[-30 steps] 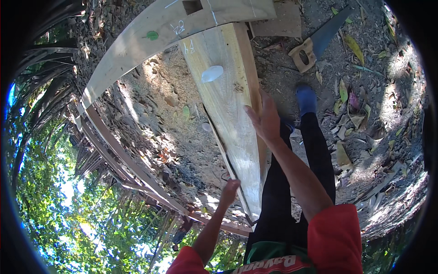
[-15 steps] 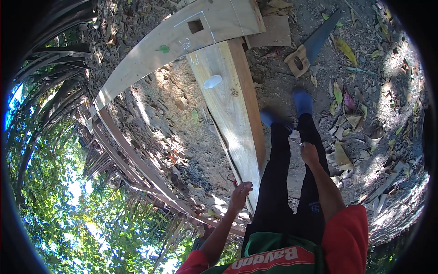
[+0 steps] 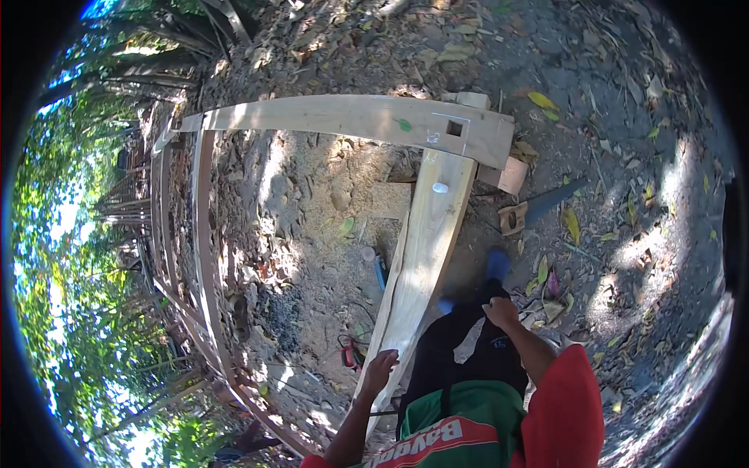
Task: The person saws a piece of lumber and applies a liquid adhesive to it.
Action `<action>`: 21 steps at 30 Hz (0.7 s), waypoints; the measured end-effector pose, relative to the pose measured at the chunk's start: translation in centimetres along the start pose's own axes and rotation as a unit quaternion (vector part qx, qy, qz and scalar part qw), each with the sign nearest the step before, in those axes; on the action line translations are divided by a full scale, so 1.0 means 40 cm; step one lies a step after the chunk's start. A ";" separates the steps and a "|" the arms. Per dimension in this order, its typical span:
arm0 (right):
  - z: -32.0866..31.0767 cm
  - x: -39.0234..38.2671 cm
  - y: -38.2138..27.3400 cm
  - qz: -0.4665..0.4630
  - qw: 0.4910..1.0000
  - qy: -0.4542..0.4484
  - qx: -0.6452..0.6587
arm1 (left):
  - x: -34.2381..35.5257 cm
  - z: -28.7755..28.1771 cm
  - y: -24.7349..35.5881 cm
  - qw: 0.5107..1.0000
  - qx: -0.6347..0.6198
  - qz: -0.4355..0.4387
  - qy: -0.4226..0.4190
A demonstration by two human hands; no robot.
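Note:
My left hand point(image 3: 382, 368) hangs over the near end of a thick timber beam point(image 3: 443, 234), its fingers loosely curled but apart, with nothing visible in them. Over my dark trousers, my right hand point(image 3: 502, 312) is closed; whatever it may hold is too small to make out. A small white oval object point(image 3: 440, 187) rests on the beam's top face. At the far end, the beam meets a long curved plank point(image 3: 328, 114), which has a square hole point(image 3: 453, 127) and chalk-like lines. The joint's underside is hidden.
A handsaw point(image 3: 512, 219) with a wooden handle lies on the ground right of the beam. To its left are a red-and-black tool point(image 3: 349, 352) and a blue object point(image 3: 381, 273). Long rails point(image 3: 204, 257) run down the left side. Dry leaves point(image 3: 571, 226) litter the dirt.
The view has turned and drawn back, so the plank and beam look smaller and lower. The blue object and more of the red tool now show. My legs have shifted; my right hand stays closed.

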State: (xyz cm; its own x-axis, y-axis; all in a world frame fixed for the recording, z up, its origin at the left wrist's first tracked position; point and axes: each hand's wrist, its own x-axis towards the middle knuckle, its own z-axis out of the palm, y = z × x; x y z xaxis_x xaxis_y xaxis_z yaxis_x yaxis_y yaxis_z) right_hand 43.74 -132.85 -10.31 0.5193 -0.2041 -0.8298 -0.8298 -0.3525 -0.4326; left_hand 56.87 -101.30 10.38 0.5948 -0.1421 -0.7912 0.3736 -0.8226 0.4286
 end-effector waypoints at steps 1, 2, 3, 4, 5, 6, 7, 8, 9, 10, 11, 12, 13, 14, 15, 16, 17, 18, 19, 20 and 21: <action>-0.024 -0.025 -0.021 -0.007 1.000 0.012 -0.007 | -0.030 -0.017 -0.015 1.000 -0.018 0.005 0.021; -0.043 -0.042 -0.014 -0.011 0.999 0.021 -0.026 | -0.049 -0.013 -0.022 0.998 -0.040 0.014 0.035; -0.055 -0.059 -0.013 -0.016 0.998 0.048 -0.027 | -0.066 -0.014 -0.033 0.997 -0.052 0.010 0.055; -0.065 -0.070 -0.011 -0.024 0.997 0.074 -0.027 | -0.080 -0.020 -0.068 0.996 -0.061 0.021 0.068; -0.081 -0.090 -0.018 -0.032 0.995 0.083 -0.050 | -0.095 -0.021 -0.093 0.993 -0.080 0.014 0.086; -0.094 -0.110 -0.023 -0.033 0.995 0.079 -0.054 | -0.109 -0.015 -0.122 0.990 -0.101 0.006 0.102; -0.092 -0.128 -0.029 -0.037 0.996 0.068 -0.041 | -0.135 -0.024 -0.136 0.987 -0.106 -0.006 0.118; -0.098 -0.148 -0.041 -0.049 0.994 0.075 -0.064 | -0.159 -0.024 -0.171 0.983 -0.128 -0.016 0.132; -0.105 -0.171 -0.056 -0.068 0.992 0.069 -0.084 | -0.178 -0.018 -0.215 0.977 -0.146 -0.021 0.152; -0.110 -0.193 -0.066 -0.086 0.989 0.061 -0.105 | -0.197 -0.011 -0.264 0.976 -0.146 -0.031 0.161; -0.107 -0.219 -0.088 -0.089 0.989 0.033 -0.112 | -0.219 -0.003 -0.326 0.967 -0.176 -0.037 0.179; -0.110 -0.240 -0.084 -0.096 0.985 0.040 -0.135 | -0.237 0.016 -0.375 0.959 -0.207 -0.040 0.189; -0.107 -0.260 -0.081 -0.108 0.979 0.048 -0.166 | -0.261 0.046 -0.428 0.953 -0.231 -0.038 0.192; -0.111 -0.273 -0.074 -0.117 0.971 0.058 -0.198 | -0.274 0.082 -0.466 0.945 -0.254 -0.048 0.202; -0.116 -0.285 -0.065 -0.124 0.965 0.065 -0.222 | -0.290 0.123 -0.506 0.934 -0.279 -0.060 0.215; -0.118 -0.302 -0.050 -0.133 0.960 0.079 -0.234 | -0.301 0.168 -0.543 0.926 -0.304 -0.058 0.215; -0.106 -0.326 -0.039 -0.148 0.955 0.084 -0.245 | -0.322 0.218 -0.603 0.905 -0.350 -0.087 0.227; -0.090 -0.358 -0.027 -0.157 0.948 0.079 -0.264 | -0.349 0.271 -0.678 0.880 -0.392 -0.120 0.238; -0.054 -0.385 -0.048 -0.175 0.945 0.057 -0.271 | -0.389 0.328 -0.798 0.857 -0.431 -0.141 0.243; -0.069 -0.394 -0.042 -0.174 0.942 0.060 -0.280 | -0.390 0.406 -0.823 0.849 -0.448 -0.174 0.220; -0.070 -0.413 -0.030 -0.176 0.938 0.069 -0.292 | -0.408 0.481 -0.856 0.839 -0.461 -0.211 0.197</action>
State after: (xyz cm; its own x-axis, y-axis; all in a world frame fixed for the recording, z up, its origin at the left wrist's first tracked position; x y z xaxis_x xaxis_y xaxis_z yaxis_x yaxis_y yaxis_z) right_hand 36.71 -131.60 4.90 0.7948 -0.0842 -0.6010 -0.3702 -0.8520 -0.3702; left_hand 20.66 -81.42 0.24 0.3923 0.3982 -0.8292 0.8941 0.0468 0.4455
